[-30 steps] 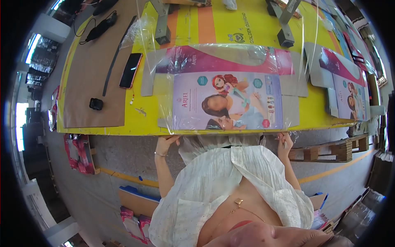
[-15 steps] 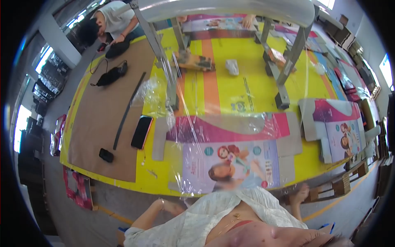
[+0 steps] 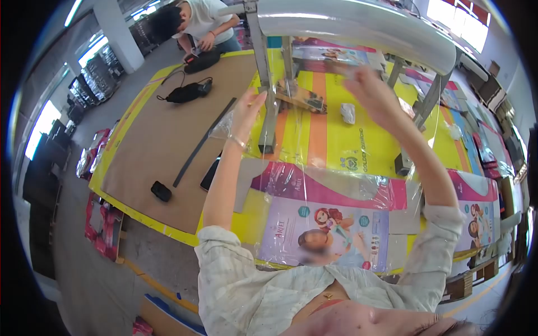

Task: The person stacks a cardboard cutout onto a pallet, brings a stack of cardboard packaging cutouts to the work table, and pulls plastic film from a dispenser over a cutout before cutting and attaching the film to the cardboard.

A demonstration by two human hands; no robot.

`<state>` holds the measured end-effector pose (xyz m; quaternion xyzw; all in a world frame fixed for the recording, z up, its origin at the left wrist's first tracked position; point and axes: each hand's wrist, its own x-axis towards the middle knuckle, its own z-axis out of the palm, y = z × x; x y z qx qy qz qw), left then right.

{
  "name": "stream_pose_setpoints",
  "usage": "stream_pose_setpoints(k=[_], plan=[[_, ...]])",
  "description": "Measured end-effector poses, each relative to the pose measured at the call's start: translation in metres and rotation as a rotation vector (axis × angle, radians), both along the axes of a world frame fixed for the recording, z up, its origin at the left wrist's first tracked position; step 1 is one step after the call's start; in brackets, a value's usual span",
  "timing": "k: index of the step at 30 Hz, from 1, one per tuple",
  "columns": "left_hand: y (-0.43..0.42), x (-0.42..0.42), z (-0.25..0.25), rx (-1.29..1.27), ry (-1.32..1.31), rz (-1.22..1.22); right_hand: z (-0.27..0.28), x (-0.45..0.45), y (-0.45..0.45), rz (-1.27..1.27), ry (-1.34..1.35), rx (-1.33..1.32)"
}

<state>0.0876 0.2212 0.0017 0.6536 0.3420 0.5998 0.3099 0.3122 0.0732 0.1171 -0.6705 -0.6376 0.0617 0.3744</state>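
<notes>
My left hand (image 3: 247, 112) is raised beside the left metal post of the roll stand, thumb and fingertips apart, with nothing visible between them. My right hand (image 3: 372, 98) is lifted under the roll of clear film (image 3: 358, 31); motion smears its curled fingers, and whether they hold anything is unclear. Clear film hangs from the roll and lies over a flat printed carton (image 3: 330, 229) in front of me. The carton is pink and lilac, with a doll and a child pictured on it. My left forearm partly covers a phone (image 3: 210, 175).
A metal stand (image 3: 269, 123) carries the roll above the yellow table (image 3: 224, 241). On brown board (image 3: 140, 140) lie a dark strip (image 3: 204, 143), a small black object (image 3: 161, 191) and a black pouch (image 3: 188, 91). Another carton (image 3: 476, 210) is at right. A co-worker (image 3: 204, 22) bends at the far left.
Both my hands have risen from beside my body to above the table, near the roll stand. The view has shifted, so the table's contents appear farther right.
</notes>
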Motion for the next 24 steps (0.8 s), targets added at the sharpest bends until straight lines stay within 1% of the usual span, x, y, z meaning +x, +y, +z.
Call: stream_pose_setpoints(k=[1, 2, 3, 5, 6, 8, 9, 11, 12, 14, 15, 17, 18, 19, 21, 22, 24], plan=[[0.008, 0.000, 0.008, -0.241, -0.010, -0.198, -0.009, -0.009, 0.033, 0.096, -0.082, 0.092], [0.015, 0.001, 0.015, -0.480, -0.018, -0.398, -0.009, -0.022, 0.057, 0.162, -0.152, 0.068], [0.018, 0.002, 0.016, -0.461, -0.020, -0.399, -0.008, -0.035, 0.076, 0.226, -0.225, 0.041], [0.021, 0.005, 0.014, -0.506, -0.091, -0.524, -0.016, -0.057, 0.106, 0.206, -0.412, 0.246], [0.020, 0.005, 0.016, -0.497, -0.089, -0.528, -0.019, -0.065, 0.116, 0.200, -0.415, 0.254], [0.016, 0.004, 0.017, -0.425, -0.044, -0.428, -0.022, -0.072, 0.127, 0.164, -0.672, 0.183], [0.018, 0.005, 0.017, -0.427, -0.040, -0.434, -0.020, -0.070, 0.125, 0.157, -0.669, 0.180], [0.019, 0.004, 0.013, -0.359, 0.031, -0.340, -0.020, -0.063, 0.122, 0.166, -0.744, 0.141], [0.018, 0.003, 0.014, -0.366, 0.033, -0.352, -0.016, -0.056, 0.115, 0.158, -0.742, 0.130], [0.011, 0.000, 0.018, -0.362, -0.010, -0.373, -0.008, -0.031, 0.091, 0.061, -0.859, 0.013], [0.009, -0.001, 0.018, -0.371, -0.003, -0.400, -0.005, -0.013, 0.077, 0.031, -0.869, 0.036], [0.007, 0.000, 0.018, -0.370, 0.004, -0.295, -0.007, 0.034, 0.045, -0.061, -0.853, 0.122], [0.007, 0.000, 0.017, -0.376, 0.010, -0.295, -0.008, 0.057, 0.027, -0.118, -0.828, 0.187], [0.008, -0.001, 0.017, -0.380, 0.013, -0.293, -0.005, 0.076, 0.009, -0.155, -0.835, 0.166], [0.010, 0.000, 0.017, -0.386, 0.015, -0.269, 0.003, 0.107, -0.028, -0.316, -0.773, 0.059], [0.010, 0.001, 0.018, -0.388, 0.020, -0.303, 0.002, 0.124, -0.042, -0.348, -0.777, 0.043], [0.009, 0.002, 0.019, -0.376, 0.009, -0.282, -0.001, 0.156, -0.060, -0.385, -0.802, 0.083]])
